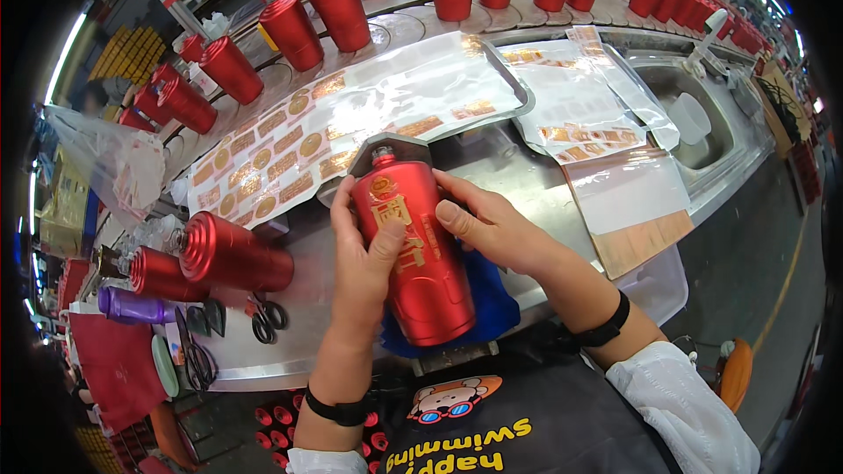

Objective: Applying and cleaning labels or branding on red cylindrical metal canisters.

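A shiny red bottle (423, 285) with gold lettering and a round gold emblem lies tilted in front of me, its narrow neck pointing away. My left hand (364, 250) wraps its left side, the thumb pressed on the gold lettering. On the opposite side my right hand (492, 226) grips the upper body, its thumb resting near the shoulder. Under the bottle are a blue cloth (493, 294) and a grey metal holder (408, 147), both partly hidden by it. Just beyond spreads a large sheet of gold decals (351, 96), some spots on it bare.
Two red bottles (235, 253) lie at the left, near black scissors (268, 318) and a purple bottle (132, 305). Many red bottles (338, 13) stand along a conveyor (395, 31) at the back. More decal sheets (584, 96), a wooden board (641, 241) and a sink (716, 140) are at the right.
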`<state>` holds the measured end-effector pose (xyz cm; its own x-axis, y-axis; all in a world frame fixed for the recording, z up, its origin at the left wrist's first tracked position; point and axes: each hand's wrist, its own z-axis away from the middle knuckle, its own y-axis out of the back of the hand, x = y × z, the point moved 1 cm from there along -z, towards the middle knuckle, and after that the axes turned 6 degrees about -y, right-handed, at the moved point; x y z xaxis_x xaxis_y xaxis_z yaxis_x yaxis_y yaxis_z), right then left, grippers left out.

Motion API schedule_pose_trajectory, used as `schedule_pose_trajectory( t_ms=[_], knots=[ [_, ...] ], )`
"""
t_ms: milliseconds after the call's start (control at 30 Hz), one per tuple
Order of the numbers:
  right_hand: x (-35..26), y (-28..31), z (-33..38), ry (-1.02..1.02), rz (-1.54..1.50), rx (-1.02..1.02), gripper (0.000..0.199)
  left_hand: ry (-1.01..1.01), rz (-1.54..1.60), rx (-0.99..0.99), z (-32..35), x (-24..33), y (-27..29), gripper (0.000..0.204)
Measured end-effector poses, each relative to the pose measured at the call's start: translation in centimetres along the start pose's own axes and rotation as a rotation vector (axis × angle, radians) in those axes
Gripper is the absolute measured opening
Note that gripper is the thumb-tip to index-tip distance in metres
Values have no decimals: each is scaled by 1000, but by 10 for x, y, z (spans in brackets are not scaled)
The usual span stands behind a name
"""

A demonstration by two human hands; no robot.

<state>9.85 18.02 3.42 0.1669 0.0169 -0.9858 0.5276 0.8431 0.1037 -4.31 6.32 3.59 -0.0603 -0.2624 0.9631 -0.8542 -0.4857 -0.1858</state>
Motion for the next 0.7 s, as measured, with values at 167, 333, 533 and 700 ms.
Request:
schedule_pose_trajectory(
  t_ms=[167,333,533,700],
  knots=[
    [2,2,2,-1,15,-2,77,9,-5,4,-5,1,3,85],
    [2,-1,2,26,-12,7,82,-15,-152,-32,-3,3,2,95],
    [7,-1,2,99,80,28,89,-19,-131,-96,7,11,-1,105],
    [9,0,1,131,126,22,90,-32,-165,-90,4,12,-1,104]
  ],
)
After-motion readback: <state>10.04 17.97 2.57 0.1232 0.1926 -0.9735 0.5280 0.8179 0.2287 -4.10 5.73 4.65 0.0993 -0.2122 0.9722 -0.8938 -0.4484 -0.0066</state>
